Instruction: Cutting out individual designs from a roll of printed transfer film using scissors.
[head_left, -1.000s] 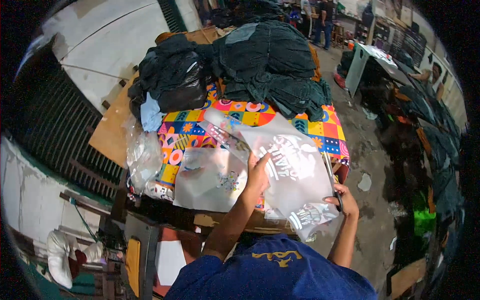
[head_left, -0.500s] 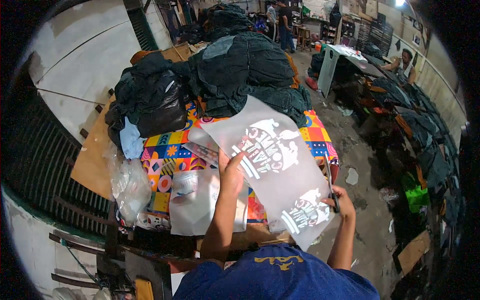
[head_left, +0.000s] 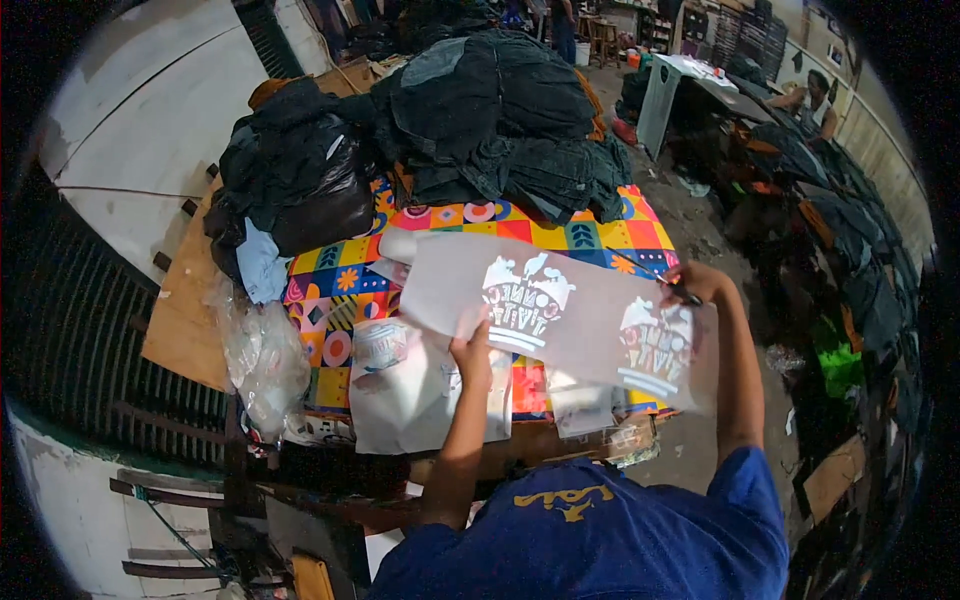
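Observation:
A translucent film sheet [head_left: 594, 318] with white mirrored prints stretches across in front of me, above the table. My left hand [head_left: 472, 352] pinches its lower edge left of the middle, thumb on top. At the sheet's upper right corner my right hand [head_left: 697, 284] is closed on dark-handled scissors [head_left: 650, 271]. Their blades point left along the sheet's upper edge; whether they touch it I cannot tell. A curled part of film [head_left: 397, 243] lies at the sheet's left end. Beneath, another pale sheet [head_left: 420, 405] with a print rests on the table's front.
A colourful patterned cloth [head_left: 345, 270] covers the table. Dark garments [head_left: 490, 110] are heaped at its back, beside a black plastic bag [head_left: 325, 210]. A clear plastic bag [head_left: 262, 370] hangs at the left edge. Along the right lie more garments [head_left: 850, 235]; a person [head_left: 812, 108] sits beyond.
The film sheet has turned from a steep slant to nearly level. My right hand has moved up and away with the scissors; my left hand has shifted slightly right and down.

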